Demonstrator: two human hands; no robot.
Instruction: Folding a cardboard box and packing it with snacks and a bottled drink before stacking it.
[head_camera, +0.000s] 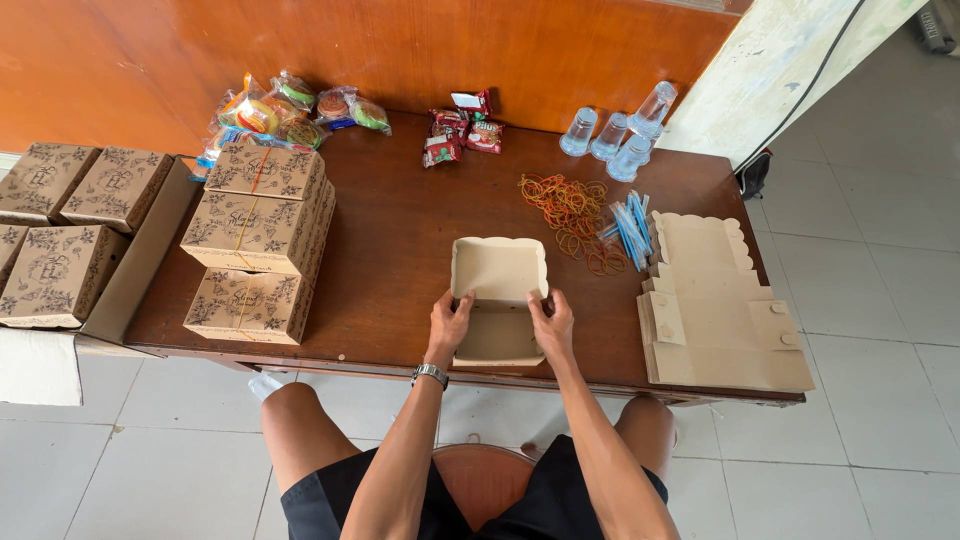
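Observation:
An open, plain cardboard box (498, 275) with a scalloped rim lies at the near middle of the brown wooden table (390, 240), its lid flap toward me. My left hand (449, 321) grips the box's left side at the fold. My right hand (553, 322) grips its right side at the same fold. A watch sits on my left wrist. The box looks empty inside.
Flat unfolded boxes (715, 315) are stacked at the right. Rubber bands (568, 208) and blue straws (628, 228) lie behind the box. Water cups (615, 135), red snack packets (458, 130) and wrapped snacks (285, 110) line the back. Closed patterned boxes (258, 240) stand left.

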